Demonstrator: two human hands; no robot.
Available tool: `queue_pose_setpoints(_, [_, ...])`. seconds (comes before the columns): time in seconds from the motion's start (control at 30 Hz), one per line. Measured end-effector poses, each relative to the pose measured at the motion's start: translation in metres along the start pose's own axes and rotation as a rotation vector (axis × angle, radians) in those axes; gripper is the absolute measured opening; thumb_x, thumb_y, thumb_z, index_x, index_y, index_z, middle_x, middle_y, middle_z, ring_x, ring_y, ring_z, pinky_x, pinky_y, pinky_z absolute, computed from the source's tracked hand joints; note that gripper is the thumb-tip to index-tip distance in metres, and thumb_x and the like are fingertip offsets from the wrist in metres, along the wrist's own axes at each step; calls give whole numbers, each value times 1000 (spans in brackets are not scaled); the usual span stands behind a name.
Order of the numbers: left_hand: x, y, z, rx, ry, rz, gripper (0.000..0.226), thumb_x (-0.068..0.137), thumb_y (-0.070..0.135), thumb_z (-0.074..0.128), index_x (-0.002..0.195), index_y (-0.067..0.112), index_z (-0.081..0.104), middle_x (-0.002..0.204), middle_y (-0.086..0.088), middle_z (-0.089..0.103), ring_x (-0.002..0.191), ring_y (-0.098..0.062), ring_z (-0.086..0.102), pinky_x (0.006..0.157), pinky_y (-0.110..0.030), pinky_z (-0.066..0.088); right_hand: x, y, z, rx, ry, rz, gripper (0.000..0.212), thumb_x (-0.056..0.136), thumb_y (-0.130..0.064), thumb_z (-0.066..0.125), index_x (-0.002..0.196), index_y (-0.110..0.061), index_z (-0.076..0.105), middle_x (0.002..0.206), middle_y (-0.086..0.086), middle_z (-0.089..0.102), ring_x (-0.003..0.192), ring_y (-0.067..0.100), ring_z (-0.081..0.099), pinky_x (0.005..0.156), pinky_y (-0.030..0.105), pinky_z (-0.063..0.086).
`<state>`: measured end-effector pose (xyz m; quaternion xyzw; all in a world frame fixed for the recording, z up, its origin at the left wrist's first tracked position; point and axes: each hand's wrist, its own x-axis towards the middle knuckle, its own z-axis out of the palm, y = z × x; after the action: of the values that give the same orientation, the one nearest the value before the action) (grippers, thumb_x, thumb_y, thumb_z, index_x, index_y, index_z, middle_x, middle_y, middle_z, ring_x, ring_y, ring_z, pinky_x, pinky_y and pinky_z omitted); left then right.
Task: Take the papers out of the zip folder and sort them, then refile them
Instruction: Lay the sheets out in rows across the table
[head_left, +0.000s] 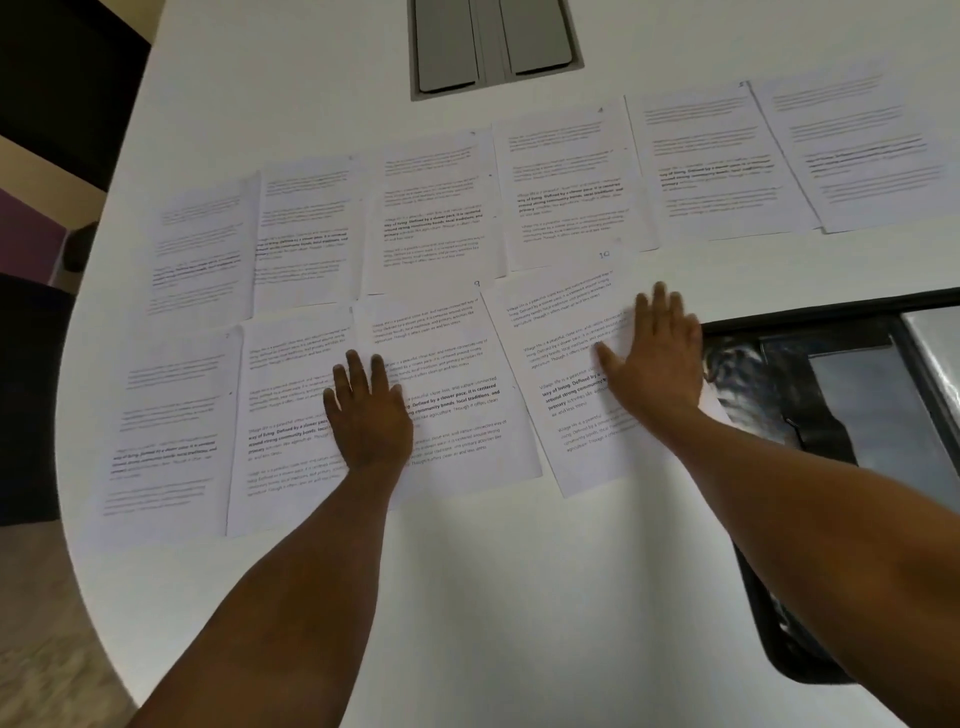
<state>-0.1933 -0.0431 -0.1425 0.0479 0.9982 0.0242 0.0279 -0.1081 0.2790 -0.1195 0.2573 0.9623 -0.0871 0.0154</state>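
Several printed sheets lie face up in two rows on the white table (519, 597). My left hand (370, 415) rests flat with straight fingers where two front-row sheets meet, the sheet marked 9 (457, 395) and its left neighbour (291, 415). My right hand (655, 358) presses flat on the tilted sheet marked 10 (566, 364), the last of the front row. The black zip folder (852, 405) lies open at the right, partly under my right forearm; that sheet's right edge touches it.
The back row of sheets (436, 208) runs from far left to far right. A grey hatch (493, 44) with two lids is set into the table behind it. A dark chair (31, 395) stands off the table's curved left edge.
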Motion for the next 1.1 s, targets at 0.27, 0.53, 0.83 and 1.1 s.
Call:
queue_pose_setpoints(0.27, [-2,-11,12,17,-56,145,66,95,61,9,154,29,11,162,-4,2,149,-29,2,118,-51,4,-31,-22,29,84,-171,-48,85,94,-67,23,156,-15,-3,163,3,-9,150,19,-10,122,39,-4])
queue_pose_setpoints(0.53, [-2,-20,15,-9,-89,137,64,95,62,6,152,35,1,162,-2,-6,148,-29,-5,117,-53,1,-34,-43,33,156,-108,109,83,95,-64,23,155,-12,-3,163,6,-8,150,21,-10,121,40,-5])
queue_pose_setpoints(0.83, [-4,-18,21,-51,-77,127,64,95,62,8,153,34,7,162,-4,1,148,-32,4,116,-56,8,-31,-43,34,128,-116,101,82,96,-64,21,155,-13,-5,163,6,-9,150,21,-11,122,40,-5])
queue_pose_setpoints(1.1, [-19,-13,2,-85,-51,124,71,93,65,8,154,28,7,162,-4,2,149,-29,4,117,-53,8,-51,-38,23,143,-137,-21,81,96,-65,19,155,-16,-6,163,3,-10,149,19,-12,121,37,-8])
